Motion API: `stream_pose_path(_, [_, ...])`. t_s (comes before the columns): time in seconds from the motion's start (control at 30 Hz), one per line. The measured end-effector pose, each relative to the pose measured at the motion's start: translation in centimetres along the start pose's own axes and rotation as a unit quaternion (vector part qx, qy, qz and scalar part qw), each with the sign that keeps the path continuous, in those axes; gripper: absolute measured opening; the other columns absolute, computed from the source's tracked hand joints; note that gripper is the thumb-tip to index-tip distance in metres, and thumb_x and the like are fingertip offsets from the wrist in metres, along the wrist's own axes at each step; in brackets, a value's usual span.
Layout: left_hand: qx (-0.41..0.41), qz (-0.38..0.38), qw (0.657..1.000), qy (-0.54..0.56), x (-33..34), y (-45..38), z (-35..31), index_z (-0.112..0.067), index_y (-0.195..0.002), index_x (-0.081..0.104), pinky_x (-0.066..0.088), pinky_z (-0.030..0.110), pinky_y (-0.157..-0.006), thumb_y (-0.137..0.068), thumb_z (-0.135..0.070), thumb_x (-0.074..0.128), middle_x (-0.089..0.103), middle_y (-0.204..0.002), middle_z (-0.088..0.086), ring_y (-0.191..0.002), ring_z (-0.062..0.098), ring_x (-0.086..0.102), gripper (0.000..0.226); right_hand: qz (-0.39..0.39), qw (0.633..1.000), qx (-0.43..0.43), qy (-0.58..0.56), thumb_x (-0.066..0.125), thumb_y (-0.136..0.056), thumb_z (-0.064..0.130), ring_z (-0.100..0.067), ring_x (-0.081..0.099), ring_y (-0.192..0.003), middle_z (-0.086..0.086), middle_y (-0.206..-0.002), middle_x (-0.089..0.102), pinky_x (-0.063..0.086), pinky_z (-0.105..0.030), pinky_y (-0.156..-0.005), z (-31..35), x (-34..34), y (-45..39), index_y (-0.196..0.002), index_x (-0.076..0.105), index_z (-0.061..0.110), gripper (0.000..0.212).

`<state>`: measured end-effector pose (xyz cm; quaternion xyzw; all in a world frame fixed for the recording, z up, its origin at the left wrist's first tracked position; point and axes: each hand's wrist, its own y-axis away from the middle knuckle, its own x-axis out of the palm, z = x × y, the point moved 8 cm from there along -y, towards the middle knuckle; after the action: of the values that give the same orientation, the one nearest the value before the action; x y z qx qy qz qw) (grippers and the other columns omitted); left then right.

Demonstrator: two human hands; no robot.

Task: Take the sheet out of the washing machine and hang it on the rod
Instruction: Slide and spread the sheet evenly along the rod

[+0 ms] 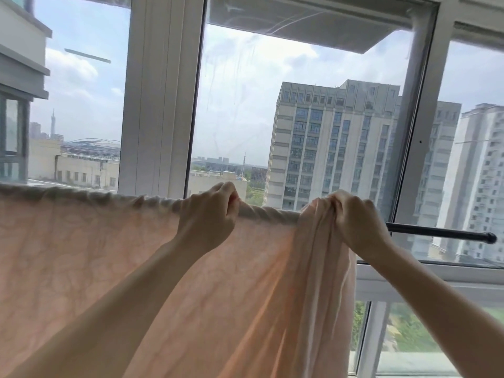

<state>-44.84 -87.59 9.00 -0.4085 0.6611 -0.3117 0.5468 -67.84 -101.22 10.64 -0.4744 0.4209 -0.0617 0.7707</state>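
Observation:
A pale peach sheet [90, 249] hangs draped over a dark horizontal rod [441, 232] that runs across the window. The sheet covers the rod from the left edge to about the middle, so only the rod's bare right end shows. My left hand [210, 214] pinches the sheet's top fold on the rod. My right hand [354, 216] grips a bunched, gathered part of the sheet at its right end, right at the rod. The washing machine is not in view.
Large windows with white frames [161, 99] stand directly behind the rod, and tall buildings show through the glass. A lower window sill [425, 274] runs at the right below the rod's end.

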Motion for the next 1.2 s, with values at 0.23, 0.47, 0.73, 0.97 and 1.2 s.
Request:
stream_pose_path(0.23, [-0.010,0.060,0.998,-0.012,0.3,-0.4,-0.8,-0.028,-0.095,0.059,0.039,0.034,-0.079,-0.096,-0.051,0.046,0.065,-0.099,-0.014,-0.083,0.014,0.062,0.027,0.026,0.996,-0.079,0.022,0.038,-0.099,0.020,-0.025,0.058,-0.089,-0.006,-0.097,0.065,0.046,-0.037,-0.081,1.9,1.1,2.0,-0.104,0.062,0.012,0.026])
stream_pose_path(0.47, [0.095,0.075,0.993,-0.003,1.6,-0.7,-5.9,-0.019,-0.092,0.066,0.048,0.034,-0.077,-0.095,-0.033,0.057,0.064,-0.094,-0.009,-0.084,0.015,0.062,0.017,0.067,0.994,-0.085,0.024,0.037,-0.100,0.039,-0.022,0.061,-0.087,-0.004,-0.095,0.066,0.051,-0.040,-0.081,1.9,0.8,1.6,-0.102,0.067,0.015,0.039])
stream_pose_path(0.73, [0.012,0.017,1.000,-0.005,-0.4,-0.5,-1.7,-0.019,-0.082,0.053,0.052,0.039,-0.067,-0.096,-0.028,0.052,0.061,-0.080,-0.005,-0.070,0.023,0.060,0.017,0.018,0.996,-0.085,0.033,0.036,-0.099,0.039,-0.017,0.060,-0.067,0.003,-0.077,0.065,0.053,-0.034,-0.064,1.4,-0.6,2.1,-0.090,0.068,0.017,0.040])
stream_pose_path(0.97, [-0.101,0.046,0.990,-0.083,-2.5,-1.0,1.5,-0.015,-0.100,0.062,0.046,0.035,-0.073,-0.090,-0.009,0.052,0.068,-0.096,0.006,-0.086,0.027,0.062,0.015,-0.009,0.995,-0.085,0.058,0.040,-0.100,0.030,-0.021,0.060,-0.077,-0.001,-0.085,0.067,0.051,-0.038,-0.074,2.1,-0.2,2.7,-0.093,0.065,0.015,0.030])
stream_pose_path(1.2, [0.031,0.060,0.997,0.032,0.3,-0.7,-4.4,-0.023,-0.106,0.063,0.050,0.032,-0.078,-0.097,-0.032,0.051,0.068,-0.100,-0.008,-0.084,0.014,0.064,0.017,-0.014,0.995,-0.082,0.059,0.039,-0.100,0.028,-0.022,0.060,-0.087,-0.002,-0.092,0.067,0.050,-0.040,-0.084,1.9,-0.3,3.4,-0.098,0.063,0.016,0.028])
